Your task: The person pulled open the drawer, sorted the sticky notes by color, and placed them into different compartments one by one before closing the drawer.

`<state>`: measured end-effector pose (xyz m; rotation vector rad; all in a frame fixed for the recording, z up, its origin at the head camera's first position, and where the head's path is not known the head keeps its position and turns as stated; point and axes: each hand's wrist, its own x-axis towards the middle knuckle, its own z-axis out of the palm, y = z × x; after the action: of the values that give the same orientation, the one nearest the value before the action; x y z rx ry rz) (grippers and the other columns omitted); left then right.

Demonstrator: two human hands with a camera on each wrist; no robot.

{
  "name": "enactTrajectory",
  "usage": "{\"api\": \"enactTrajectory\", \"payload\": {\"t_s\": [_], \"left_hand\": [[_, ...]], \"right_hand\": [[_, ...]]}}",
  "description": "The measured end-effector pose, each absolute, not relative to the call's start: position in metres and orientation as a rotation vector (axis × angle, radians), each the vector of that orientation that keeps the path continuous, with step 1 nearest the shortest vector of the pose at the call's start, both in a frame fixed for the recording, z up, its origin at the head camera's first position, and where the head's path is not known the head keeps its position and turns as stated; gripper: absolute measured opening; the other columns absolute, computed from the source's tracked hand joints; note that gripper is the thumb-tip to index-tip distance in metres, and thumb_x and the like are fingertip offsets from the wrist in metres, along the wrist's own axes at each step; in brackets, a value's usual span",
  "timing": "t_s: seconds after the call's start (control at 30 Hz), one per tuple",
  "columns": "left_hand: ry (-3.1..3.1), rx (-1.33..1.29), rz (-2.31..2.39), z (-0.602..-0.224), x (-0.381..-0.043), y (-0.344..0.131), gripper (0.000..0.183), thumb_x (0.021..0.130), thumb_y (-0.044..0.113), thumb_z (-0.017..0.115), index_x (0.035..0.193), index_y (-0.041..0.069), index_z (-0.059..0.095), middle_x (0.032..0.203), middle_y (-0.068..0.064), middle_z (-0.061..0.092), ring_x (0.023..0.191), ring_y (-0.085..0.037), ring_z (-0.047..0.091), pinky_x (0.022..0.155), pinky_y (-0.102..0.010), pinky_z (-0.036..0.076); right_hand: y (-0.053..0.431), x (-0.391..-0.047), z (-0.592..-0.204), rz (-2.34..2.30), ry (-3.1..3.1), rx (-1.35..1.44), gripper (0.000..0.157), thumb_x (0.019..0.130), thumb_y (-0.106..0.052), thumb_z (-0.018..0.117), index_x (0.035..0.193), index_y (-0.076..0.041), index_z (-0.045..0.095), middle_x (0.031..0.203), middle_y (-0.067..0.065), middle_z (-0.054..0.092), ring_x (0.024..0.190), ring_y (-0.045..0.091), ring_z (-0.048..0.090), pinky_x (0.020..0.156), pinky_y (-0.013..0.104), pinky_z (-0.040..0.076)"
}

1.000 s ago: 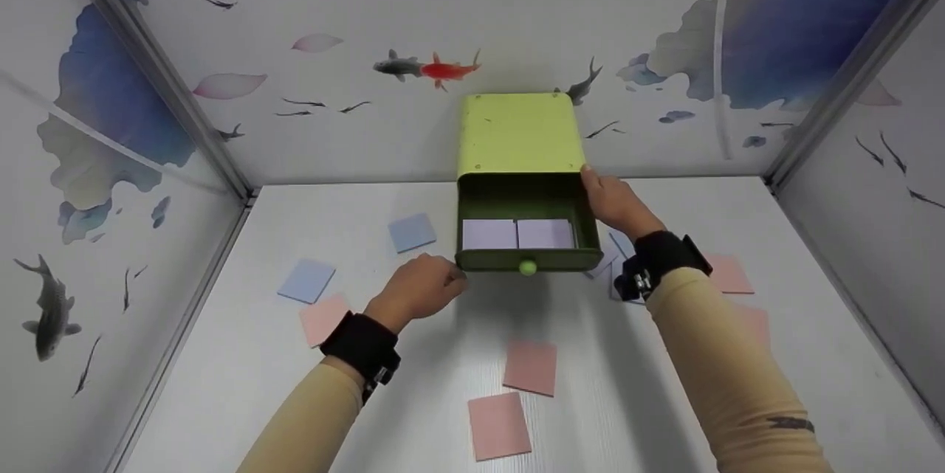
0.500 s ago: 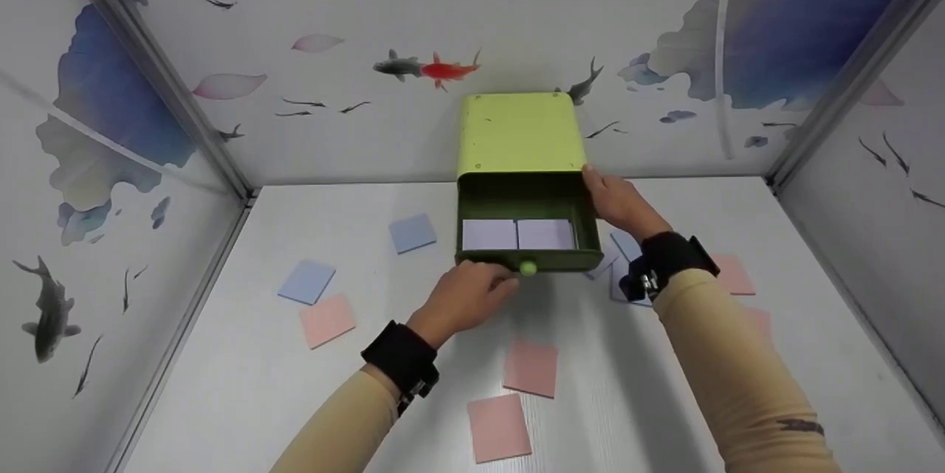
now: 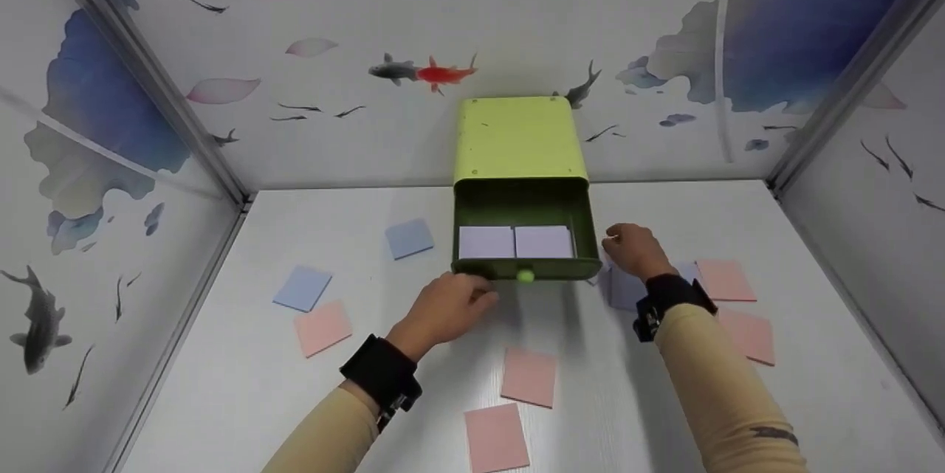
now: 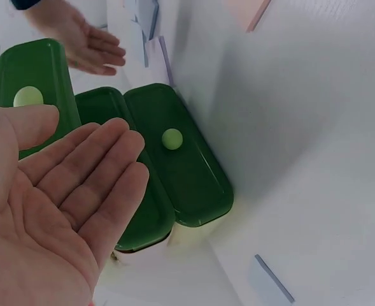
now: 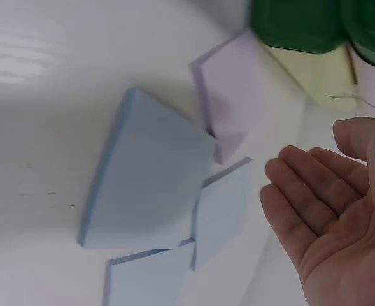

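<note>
A lime-green drawer cabinet [image 3: 520, 137] stands against the back wall, its dark green top drawer [image 3: 565, 269] pulled out. Two lilac note pads [image 3: 486, 243] lie side by side inside. My left hand [image 3: 443, 314] is at the drawer front's left part, left of the round knob [image 3: 525, 277]; in the left wrist view its fingers extend and the palm shows, holding nothing. To the right of the drawer, my right hand [image 3: 641, 251] is above a blue note pad [image 5: 152, 175] and a lilac pad [image 5: 232, 89]. Its fingers are loosely bent around nothing.
Two blue pads [image 3: 303, 288] and a pink pad [image 3: 322, 328] lie on the left of the white table [image 3: 244, 399]. Two pink pads [image 3: 528, 377] lie near the front middle, and more pink pads [image 3: 727, 280] on the right. Patterned walls [image 3: 354, 1] enclose the table.
My right hand has let go of the cabinet's right side and moved down beside it, over the pads. My left hand moved right along the drawer front, then slightly back left. The drawer stays out.
</note>
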<state>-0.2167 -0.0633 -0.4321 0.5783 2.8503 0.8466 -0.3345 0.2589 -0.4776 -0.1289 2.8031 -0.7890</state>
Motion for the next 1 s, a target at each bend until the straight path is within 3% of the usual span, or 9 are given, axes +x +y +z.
{"api": "enactTrajectory", "payload": {"t_s": [0.17, 0.33, 0.47, 0.73, 0.87, 1.0], "left_hand": [[2.838, 0.538, 0.823, -0.436, -0.218, -0.074, 0.031, 0.099, 0.029, 0.055, 0.113, 0.008, 0.072, 0.108, -0.006, 0.073, 0.1, -0.023, 0.068, 0.085, -0.04, 0.054], [2.828, 0.507, 0.833, -0.44, -0.219, -0.084, 0.031, 0.099, 0.027, 0.054, 0.113, 0.006, 0.073, 0.109, -0.008, 0.074, 0.1, -0.024, 0.069, 0.086, -0.041, 0.054], [2.811, 0.496, 0.873, -0.442, -0.221, -0.087, 0.032, 0.099, 0.028, 0.054, 0.113, 0.006, 0.073, 0.108, -0.007, 0.074, 0.099, -0.023, 0.07, 0.084, -0.04, 0.055], [2.816, 0.532, 0.878, -0.443, -0.224, -0.086, 0.031, 0.099, 0.023, 0.052, 0.111, 0.004, 0.073, 0.104, -0.007, 0.074, 0.091, -0.019, 0.069, 0.082, -0.037, 0.055], [2.815, 0.522, 0.887, -0.444, -0.225, -0.086, 0.031, 0.099, 0.022, 0.052, 0.11, 0.004, 0.074, 0.103, -0.008, 0.075, 0.087, -0.019, 0.069, 0.08, -0.037, 0.055], [2.83, 0.498, 0.871, -0.446, -0.225, -0.089, 0.031, 0.099, 0.023, 0.052, 0.11, 0.004, 0.074, 0.105, -0.009, 0.074, 0.095, -0.023, 0.07, 0.082, -0.039, 0.055]], "right_hand": [[0.246, -0.335, -0.507, -0.63, 2.853, -0.157, 0.047, 0.1, -0.006, 0.042, 0.144, 0.008, 0.036, 0.14, 0.032, 0.047, 0.128, 0.047, 0.046, 0.107, 0.056, 0.038], [0.239, -0.333, -0.523, -0.514, 2.91, -0.271, 0.062, 0.089, 0.01, 0.054, 0.146, 0.011, 0.029, 0.145, 0.037, 0.036, 0.132, 0.052, 0.038, 0.109, 0.059, 0.033], [0.242, -0.329, -0.529, -0.376, 2.965, -0.295, 0.07, 0.085, 0.01, 0.061, 0.146, 0.013, 0.027, 0.148, 0.037, 0.03, 0.134, 0.054, 0.034, 0.108, 0.061, 0.033], [0.234, -0.326, -0.524, -0.286, 3.033, -0.341, 0.044, 0.096, -0.003, 0.053, 0.136, 0.011, 0.046, 0.141, 0.033, 0.045, 0.127, 0.05, 0.045, 0.104, 0.061, 0.036], [0.229, -0.327, -0.52, -0.344, 3.092, -0.359, 0.043, 0.092, -0.01, 0.061, 0.129, 0.01, 0.052, 0.126, 0.035, 0.054, 0.115, 0.051, 0.052, 0.097, 0.062, 0.041], [0.227, -0.325, -0.515, -0.467, 3.115, -0.358, 0.04, 0.089, -0.004, 0.062, 0.126, 0.009, 0.053, 0.116, 0.037, 0.054, 0.105, 0.053, 0.054, 0.09, 0.064, 0.044]]}}
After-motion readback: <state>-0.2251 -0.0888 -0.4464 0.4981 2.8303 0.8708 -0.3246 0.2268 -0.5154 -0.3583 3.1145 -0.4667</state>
